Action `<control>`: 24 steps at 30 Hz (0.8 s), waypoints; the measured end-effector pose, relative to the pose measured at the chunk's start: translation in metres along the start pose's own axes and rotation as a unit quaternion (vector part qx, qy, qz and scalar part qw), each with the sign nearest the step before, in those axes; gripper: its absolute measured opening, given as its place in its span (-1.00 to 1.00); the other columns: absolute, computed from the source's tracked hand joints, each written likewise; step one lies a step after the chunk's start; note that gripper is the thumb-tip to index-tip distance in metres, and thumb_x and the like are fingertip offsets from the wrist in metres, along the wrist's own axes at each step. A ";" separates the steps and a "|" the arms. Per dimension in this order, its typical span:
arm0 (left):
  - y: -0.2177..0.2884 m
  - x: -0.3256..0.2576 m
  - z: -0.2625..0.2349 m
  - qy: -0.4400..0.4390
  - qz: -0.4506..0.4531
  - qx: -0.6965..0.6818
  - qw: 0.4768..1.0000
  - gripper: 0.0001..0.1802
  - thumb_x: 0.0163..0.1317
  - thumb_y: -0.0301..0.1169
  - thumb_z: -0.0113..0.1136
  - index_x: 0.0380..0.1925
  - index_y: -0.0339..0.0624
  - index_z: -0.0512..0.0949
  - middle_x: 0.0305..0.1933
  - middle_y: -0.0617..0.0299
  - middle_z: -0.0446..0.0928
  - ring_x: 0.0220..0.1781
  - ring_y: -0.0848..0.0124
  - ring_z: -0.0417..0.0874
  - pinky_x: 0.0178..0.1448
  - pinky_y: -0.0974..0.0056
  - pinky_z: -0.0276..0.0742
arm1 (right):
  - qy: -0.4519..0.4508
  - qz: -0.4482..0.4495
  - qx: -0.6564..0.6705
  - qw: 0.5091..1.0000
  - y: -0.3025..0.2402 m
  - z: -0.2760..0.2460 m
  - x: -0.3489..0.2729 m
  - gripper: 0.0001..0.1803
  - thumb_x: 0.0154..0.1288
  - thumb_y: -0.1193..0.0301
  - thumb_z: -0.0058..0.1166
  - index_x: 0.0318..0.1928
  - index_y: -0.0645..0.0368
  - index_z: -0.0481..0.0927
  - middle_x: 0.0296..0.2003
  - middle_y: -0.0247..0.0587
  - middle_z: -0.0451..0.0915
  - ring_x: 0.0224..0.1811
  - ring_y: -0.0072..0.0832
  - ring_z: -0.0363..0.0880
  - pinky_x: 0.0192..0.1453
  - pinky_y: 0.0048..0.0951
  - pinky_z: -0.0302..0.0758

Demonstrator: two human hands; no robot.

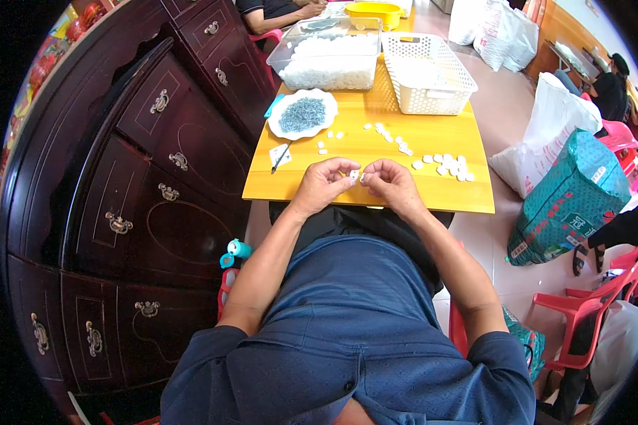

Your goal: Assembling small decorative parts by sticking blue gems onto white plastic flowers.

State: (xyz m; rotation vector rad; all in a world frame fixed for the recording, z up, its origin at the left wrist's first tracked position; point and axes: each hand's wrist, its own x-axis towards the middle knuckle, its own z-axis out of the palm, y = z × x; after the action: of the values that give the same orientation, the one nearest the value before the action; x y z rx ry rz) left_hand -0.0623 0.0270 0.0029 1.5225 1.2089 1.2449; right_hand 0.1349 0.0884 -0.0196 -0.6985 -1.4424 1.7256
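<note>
Both my hands meet over the near edge of the yellow table (305, 185). My left hand (326, 183) pinches a small white plastic piece (354, 174) between thumb and fingertips. Close beside it, my right hand (391, 183) is closed on another small white piece (363, 177), mostly covered by the fingers. Whether the two pieces touch, I cannot tell. Beyond the hands, several small white pieces (383, 132) lie in a loose line, and rounder white pieces (448, 170) sit in a group to the right. A scalloped white plate (280, 124) holds a heap of small dark metal parts (303, 115).
A dark pen (281, 157) lies on a paper card left of my hands. Farther back stand a clear bin (283, 64) of white pieces, a perforated white basket (432, 103) and a yellow basin (372, 8). Dark cabinets (149, 156) line the left; a teal bag (567, 202) stands right.
</note>
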 end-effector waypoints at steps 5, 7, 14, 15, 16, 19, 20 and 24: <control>0.000 0.000 0.001 -0.001 0.007 0.022 1.000 -0.71 0.26 -0.59 0.30 0.00 -0.29 0.65 -0.20 0.38 0.66 -0.30 0.71 0.56 -0.17 0.54 0.54 | -0.010 0.000 -0.024 1.000 0.002 0.001 0.001 -0.89 0.36 0.48 0.20 -0.16 0.24 0.60 -0.36 -0.42 0.63 -0.39 -0.72 0.55 -0.27 -0.64 0.52; 0.004 -0.001 0.002 -0.008 0.005 0.037 0.999 -0.72 0.26 -0.58 0.30 -0.01 -0.29 0.65 -0.22 0.39 0.66 -0.32 0.72 0.56 -0.18 0.54 0.54 | -0.011 0.002 -0.018 1.000 0.001 0.002 0.000 -0.89 0.36 0.49 0.19 -0.16 0.24 0.60 -0.37 -0.42 0.63 -0.39 -0.72 0.54 -0.27 -0.64 0.51; 0.011 -0.003 0.005 -0.006 0.010 0.038 0.999 -0.78 0.28 -0.54 0.29 -0.07 -0.29 0.67 -0.28 0.43 0.65 -0.41 0.75 0.48 -0.29 0.56 0.47 | -0.009 0.001 -0.005 1.000 0.001 0.001 0.000 -0.90 0.37 0.48 0.19 -0.17 0.24 0.61 -0.36 -0.40 0.63 -0.39 -0.71 0.55 -0.27 -0.64 0.52; 0.010 -0.003 0.005 -0.006 0.010 0.038 0.999 -0.78 0.28 -0.54 0.29 -0.07 -0.29 0.67 -0.28 0.43 0.65 -0.41 0.75 0.48 -0.29 0.56 0.47 | -0.009 0.001 -0.005 1.000 0.001 0.001 0.000 -0.90 0.37 0.48 0.19 -0.17 0.24 0.61 -0.36 -0.40 0.63 -0.39 -0.71 0.55 -0.27 -0.64 0.52; 0.009 -0.003 0.004 -0.009 0.007 0.039 0.999 -0.76 0.27 -0.55 0.31 -0.05 -0.29 0.67 -0.25 0.42 0.66 -0.38 0.74 0.51 -0.25 0.55 0.50 | -0.011 0.008 -0.009 1.000 0.000 0.001 0.000 -0.90 0.37 0.48 0.19 -0.16 0.25 0.61 -0.35 -0.40 0.64 -0.38 -0.70 0.55 -0.27 -0.63 0.52; 0.006 -0.002 0.004 -0.014 0.004 0.039 0.999 -0.73 0.26 -0.55 0.33 -0.02 -0.30 0.66 -0.23 0.40 0.67 -0.35 0.72 0.54 -0.21 0.55 0.53 | -0.017 0.017 -0.010 1.000 0.000 0.001 -0.001 -0.89 0.38 0.48 0.18 -0.15 0.25 0.61 -0.34 -0.38 0.65 -0.37 -0.70 0.57 -0.26 -0.63 0.54; 0.006 -0.002 0.004 -0.016 0.004 0.038 0.999 -0.73 0.27 -0.54 0.33 -0.02 -0.30 0.66 -0.23 0.40 0.67 -0.35 0.72 0.54 -0.21 0.54 0.53 | -0.021 0.019 -0.007 1.000 0.000 0.000 -0.001 -0.89 0.38 0.48 0.18 -0.15 0.26 0.61 -0.33 -0.37 0.66 -0.37 -0.69 0.57 -0.26 -0.62 0.54; 0.008 -0.002 0.003 -0.022 0.008 0.048 0.999 -0.72 0.27 -0.54 0.32 -0.02 -0.31 0.66 -0.23 0.39 0.67 -0.34 0.72 0.54 -0.21 0.55 0.52 | -0.017 0.029 -0.015 0.999 -0.004 0.001 -0.002 -0.88 0.38 0.47 0.19 -0.15 0.27 0.63 -0.33 -0.37 0.67 -0.36 -0.69 0.58 -0.25 -0.62 0.55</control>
State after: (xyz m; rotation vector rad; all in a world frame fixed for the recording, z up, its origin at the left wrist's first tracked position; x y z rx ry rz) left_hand -0.0578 0.0235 0.0100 1.6244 1.2456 1.1721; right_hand 0.1364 0.0865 -0.0153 -0.7380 -1.4859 1.7715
